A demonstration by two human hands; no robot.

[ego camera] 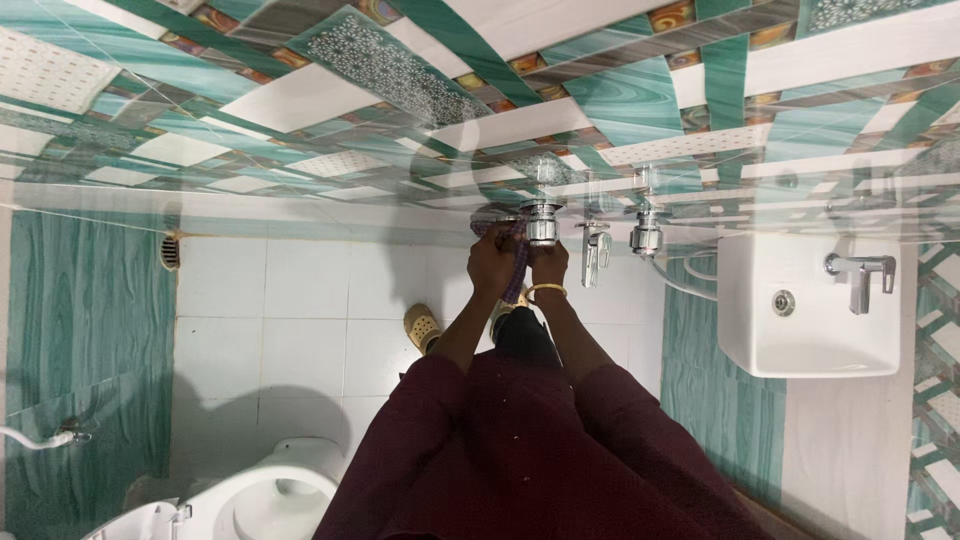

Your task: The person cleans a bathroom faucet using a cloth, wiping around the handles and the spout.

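At centre frame, the left hand (492,262) was closed on a purple checked cloth (516,262) against the round chrome wall valve (542,222); the right hand (549,264) gripped just below it. Wiping appeared under way; the neighbouring chrome taps (620,240) stood untouched.

toilet (270,495): cut off by bottom edge | cloth (516,262): partly hidden, perhaps gripped by both hands
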